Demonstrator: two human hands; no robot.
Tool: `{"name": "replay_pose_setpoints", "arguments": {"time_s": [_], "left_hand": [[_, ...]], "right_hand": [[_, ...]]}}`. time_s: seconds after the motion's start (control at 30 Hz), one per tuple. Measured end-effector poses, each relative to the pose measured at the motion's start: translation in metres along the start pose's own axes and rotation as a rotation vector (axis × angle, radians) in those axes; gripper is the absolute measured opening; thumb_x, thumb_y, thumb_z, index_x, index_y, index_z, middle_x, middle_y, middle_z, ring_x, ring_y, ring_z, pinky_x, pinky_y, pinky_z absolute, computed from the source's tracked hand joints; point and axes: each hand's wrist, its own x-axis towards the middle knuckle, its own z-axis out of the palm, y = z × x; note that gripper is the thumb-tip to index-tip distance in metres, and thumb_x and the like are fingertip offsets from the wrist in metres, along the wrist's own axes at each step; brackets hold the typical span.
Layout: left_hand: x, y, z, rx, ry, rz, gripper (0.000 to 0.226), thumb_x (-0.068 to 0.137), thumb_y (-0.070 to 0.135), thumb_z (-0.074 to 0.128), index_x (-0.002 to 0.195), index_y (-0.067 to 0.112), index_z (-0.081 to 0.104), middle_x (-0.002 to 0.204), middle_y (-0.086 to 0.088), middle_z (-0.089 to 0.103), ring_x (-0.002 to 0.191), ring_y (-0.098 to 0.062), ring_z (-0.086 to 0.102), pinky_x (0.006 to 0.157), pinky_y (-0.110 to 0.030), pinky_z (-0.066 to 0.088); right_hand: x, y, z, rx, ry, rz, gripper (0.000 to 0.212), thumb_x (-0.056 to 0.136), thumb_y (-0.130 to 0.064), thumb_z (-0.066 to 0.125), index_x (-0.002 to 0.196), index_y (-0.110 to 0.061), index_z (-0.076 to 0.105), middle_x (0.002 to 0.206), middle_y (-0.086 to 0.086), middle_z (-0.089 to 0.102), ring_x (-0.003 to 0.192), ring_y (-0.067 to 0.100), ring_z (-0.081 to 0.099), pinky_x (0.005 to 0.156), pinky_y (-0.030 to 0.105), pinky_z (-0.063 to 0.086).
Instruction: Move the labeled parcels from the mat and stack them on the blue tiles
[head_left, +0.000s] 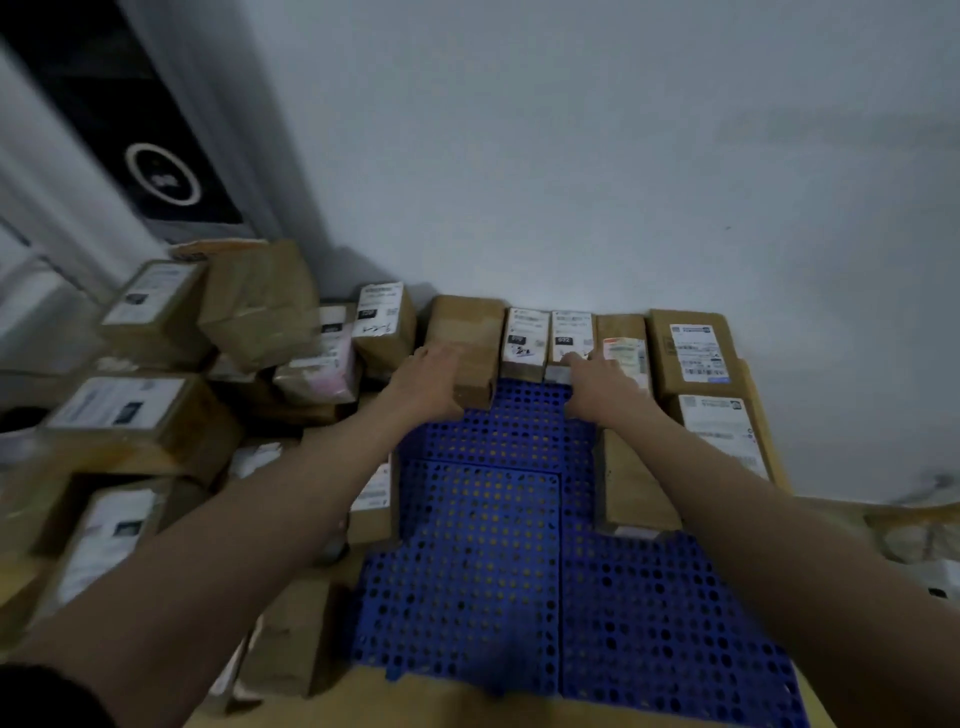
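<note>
Blue perforated tiles (483, 545) cover the floor in front of me. A row of labeled cardboard parcels stands along their far edge by the wall. My left hand (431, 382) grips a plain brown parcel (467, 332) at the left end of that row. My right hand (597, 382) reaches to a small white-labeled parcel (571, 338) in the middle of the row, its fingers on the parcel's front; the grip is partly hidden. Beside it stands a twin small parcel (525, 340). More brown parcels (693, 351) line the tiles' right side.
A loose heap of labeled parcels (135, 415) fills the floor to the left of the tiles. A long brown box (631, 483) lies on the tiles under my right forearm. The grey wall (571, 156) stands right behind the row. A dark panel (156, 156) leans at far left.
</note>
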Motion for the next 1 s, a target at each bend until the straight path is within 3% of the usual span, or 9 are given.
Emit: {"name": "replay_pose_setpoints", "arguments": {"time_s": [0.13, 0.3, 0.53, 0.6, 0.67, 0.8, 0.9, 1.0], "left_hand": [[-0.065, -0.025, 0.003, 0.07, -0.101, -0.079, 0.1, 0.078, 0.042, 0.076, 0.153, 0.016, 0.017, 0.155, -0.01, 0.022, 0.138, -0.032, 0.031, 0.104, -0.043, 0.041], [-0.137, -0.057, 0.012, 0.029, -0.104, -0.153, 0.086, 0.078, 0.036, 0.076, 0.147, 0.013, 0.03, 0.146, -0.013, 0.035, 0.13, -0.033, 0.039, 0.099, -0.042, 0.043], [-0.209, -0.104, 0.044, -0.038, -0.153, -0.313, 0.078, 0.082, 0.042, 0.073, 0.144, 0.013, 0.036, 0.151, -0.013, 0.027, 0.132, -0.034, 0.038, 0.102, -0.046, 0.042], [-0.219, -0.115, 0.053, -0.064, -0.183, -0.304, 0.072, 0.081, 0.046, 0.072, 0.139, 0.015, 0.042, 0.141, -0.013, 0.038, 0.127, -0.034, 0.042, 0.099, -0.045, 0.044], [-0.224, -0.125, 0.063, -0.086, -0.21, -0.299, 0.073, 0.08, 0.049, 0.071, 0.139, 0.018, 0.042, 0.133, -0.011, 0.045, 0.125, -0.033, 0.043, 0.098, -0.046, 0.045], [-0.226, -0.141, 0.082, -0.09, -0.279, -0.33, 0.077, 0.082, 0.044, 0.071, 0.144, 0.013, 0.036, 0.137, -0.01, 0.04, 0.118, -0.031, 0.049, 0.09, -0.039, 0.049], [-0.22, -0.152, 0.092, -0.109, -0.295, -0.299, 0.073, 0.082, 0.04, 0.073, 0.14, 0.012, 0.04, 0.137, -0.01, 0.041, 0.116, -0.03, 0.05, 0.09, -0.039, 0.05], [-0.208, -0.163, 0.095, -0.092, -0.312, -0.241, 0.077, 0.082, 0.04, 0.073, 0.145, 0.014, 0.037, 0.142, -0.01, 0.038, 0.117, -0.03, 0.052, 0.09, -0.039, 0.05]], "right_hand": [[-0.037, -0.033, 0.004, -0.013, -0.058, -0.097, 0.071, 0.088, -0.029, 0.071, 0.146, -0.015, 0.032, 0.142, 0.018, 0.035, 0.128, 0.039, 0.042, 0.097, 0.051, 0.048], [-0.071, -0.076, 0.024, -0.009, -0.13, -0.195, 0.07, 0.089, -0.026, 0.07, 0.147, -0.019, 0.032, 0.144, 0.016, 0.035, 0.124, 0.037, 0.045, 0.098, 0.05, 0.046], [-0.099, -0.133, 0.06, 0.008, -0.211, -0.232, 0.065, 0.091, -0.028, 0.067, 0.146, -0.018, 0.034, 0.138, 0.014, 0.042, 0.112, 0.033, 0.055, 0.094, 0.047, 0.049], [-0.102, -0.146, 0.073, 0.035, -0.237, -0.233, 0.066, 0.091, -0.026, 0.067, 0.147, -0.016, 0.033, 0.136, 0.013, 0.046, 0.11, 0.032, 0.057, 0.096, 0.048, 0.049], [-0.104, -0.159, 0.088, 0.062, -0.245, -0.227, 0.065, 0.091, -0.025, 0.066, 0.146, -0.015, 0.034, 0.131, 0.012, 0.05, 0.105, 0.029, 0.059, 0.09, 0.045, 0.052], [-0.103, -0.183, 0.12, 0.121, -0.246, -0.185, 0.057, 0.092, -0.026, 0.064, 0.14, -0.011, 0.037, 0.113, 0.012, 0.055, 0.088, 0.026, 0.059, 0.069, 0.038, 0.049], [-0.096, -0.2, 0.145, 0.175, -0.226, -0.103, 0.056, 0.093, -0.026, 0.064, 0.138, -0.01, 0.035, 0.122, 0.014, 0.05, 0.096, 0.029, 0.058, 0.072, 0.039, 0.048], [-0.088, -0.213, 0.166, 0.235, -0.195, -0.003, 0.059, 0.094, -0.029, 0.063, 0.14, -0.01, 0.032, 0.134, 0.017, 0.044, 0.113, 0.035, 0.054, 0.086, 0.044, 0.05]]}}
